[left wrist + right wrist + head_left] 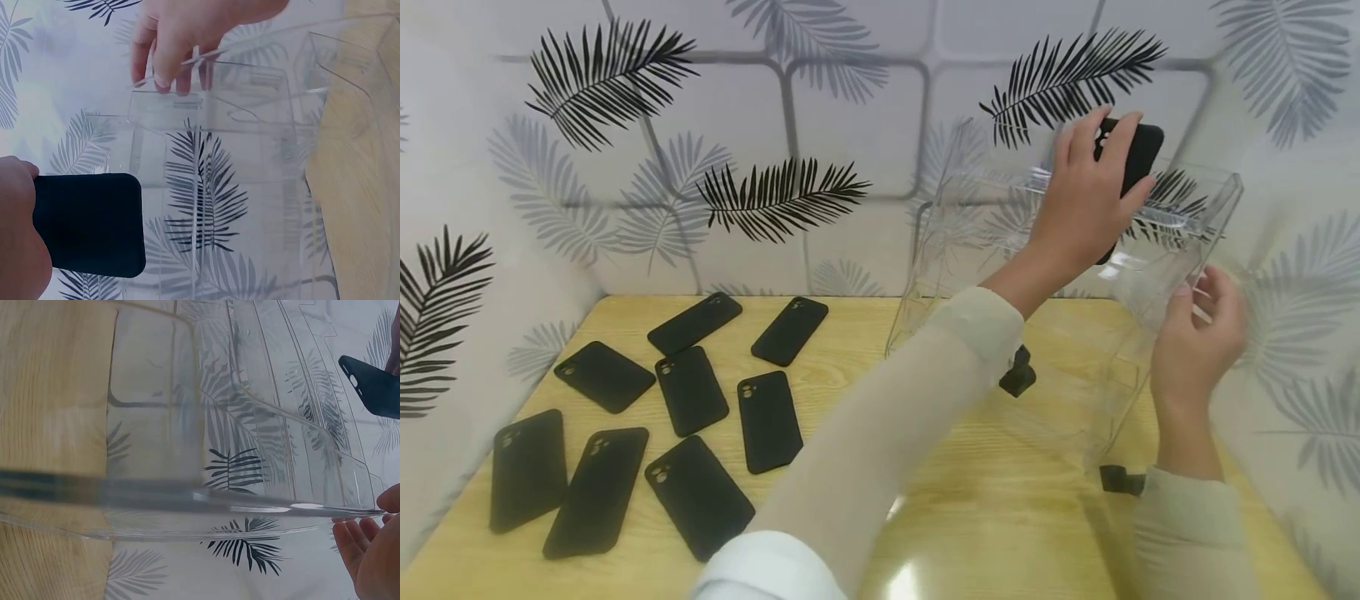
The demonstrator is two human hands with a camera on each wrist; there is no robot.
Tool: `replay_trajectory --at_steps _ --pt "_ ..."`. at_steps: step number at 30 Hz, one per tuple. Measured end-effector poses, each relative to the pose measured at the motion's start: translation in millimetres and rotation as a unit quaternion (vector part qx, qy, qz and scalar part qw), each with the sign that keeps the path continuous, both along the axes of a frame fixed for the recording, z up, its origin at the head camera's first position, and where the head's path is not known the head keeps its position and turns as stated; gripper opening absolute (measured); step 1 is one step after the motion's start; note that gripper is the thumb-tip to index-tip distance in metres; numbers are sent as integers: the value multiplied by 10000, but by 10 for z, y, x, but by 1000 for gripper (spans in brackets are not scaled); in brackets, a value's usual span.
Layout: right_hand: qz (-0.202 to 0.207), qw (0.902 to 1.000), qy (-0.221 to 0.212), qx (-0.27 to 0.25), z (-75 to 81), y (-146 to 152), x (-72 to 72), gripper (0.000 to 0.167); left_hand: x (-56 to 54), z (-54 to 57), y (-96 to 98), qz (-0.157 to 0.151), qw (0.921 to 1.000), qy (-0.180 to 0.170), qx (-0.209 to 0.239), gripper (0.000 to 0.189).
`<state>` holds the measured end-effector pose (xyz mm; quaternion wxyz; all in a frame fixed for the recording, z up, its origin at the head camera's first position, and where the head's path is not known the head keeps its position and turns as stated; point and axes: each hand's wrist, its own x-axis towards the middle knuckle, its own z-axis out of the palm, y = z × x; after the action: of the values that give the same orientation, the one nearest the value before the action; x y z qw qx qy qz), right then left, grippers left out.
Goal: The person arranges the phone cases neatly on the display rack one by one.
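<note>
A black phone case with a camera cutout is gripped in my left hand, over the top of a clear acrylic tiered rack. In the left wrist view, the flat back of the phone case juts from that hand, beside the rack's upper tiers. My right hand pinches the rack's right side panel between thumb and fingers. The right wrist view has this right hand at the panel's edge, with the held phone case above it.
Several more black phone cases lie spread over the left of the wooden table, backs up. A leaf-patterned wall covering rises behind and at both sides. Small black devices sit by both cuffs.
</note>
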<state>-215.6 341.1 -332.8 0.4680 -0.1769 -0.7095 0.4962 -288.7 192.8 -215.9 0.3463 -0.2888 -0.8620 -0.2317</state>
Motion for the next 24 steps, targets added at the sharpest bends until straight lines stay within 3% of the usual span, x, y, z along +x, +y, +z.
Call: replay_trajectory --at_steps 3,6,12,18,24 --pt "-81 10000 -5 0 4 15 22 32 9 66 150 -2 10000 77 -9 65" --pt "-107 9999 32 17 18 11 46 32 20 98 280 -82 9999 -112 27 66" --pt "-35 9999 93 23 35 -13 47 33 12 39 444 -196 9991 -371 86 65" --pt "33 10000 91 11 8 -16 25 32 -37 -71 511 -41 9994 -339 39 62" --pt "40 9999 107 59 -5 21 4 33 -66 -46 554 265 9987 -245 -366 64"
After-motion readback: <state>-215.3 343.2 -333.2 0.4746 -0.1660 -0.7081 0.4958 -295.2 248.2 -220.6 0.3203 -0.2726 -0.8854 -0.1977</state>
